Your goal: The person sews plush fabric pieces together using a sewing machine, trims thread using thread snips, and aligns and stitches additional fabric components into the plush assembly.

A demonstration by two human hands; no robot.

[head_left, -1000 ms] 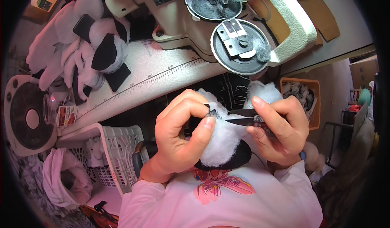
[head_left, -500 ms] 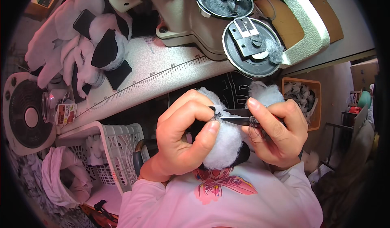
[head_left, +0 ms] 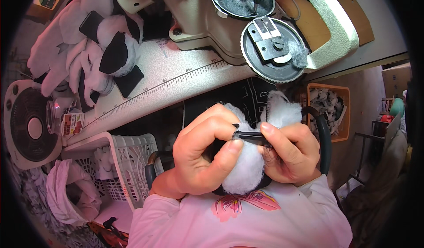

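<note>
My left hand (head_left: 204,153) is closed, its thumb and forefinger pinching a dark bit at the edge of a white fluffy plush piece (head_left: 244,170) with black fabric on its underside. In my right hand (head_left: 291,153) is a small pair of dark thread snips (head_left: 252,136), gripped between thumb and fingers. The blades lie together across the top of the plush piece, their tips at the pinched edge. Dark loose threads hang by the right fingers. Another white fluffy part (head_left: 283,111) with a dark stitched edge stands up just beyond my right hand.
A sewing machine (head_left: 212,36) with a toothed disc (head_left: 274,51) stands ahead on a ruled table (head_left: 163,73). Plush pieces (head_left: 81,40) are heaped at the far left, near a fan (head_left: 33,126). A white crate (head_left: 132,159) sits left, an orange bin (head_left: 346,115) right.
The snips' blades were apart and are now together. My right hand has moved left, closer to my left hand. The plush part beyond it has shifted slightly.
</note>
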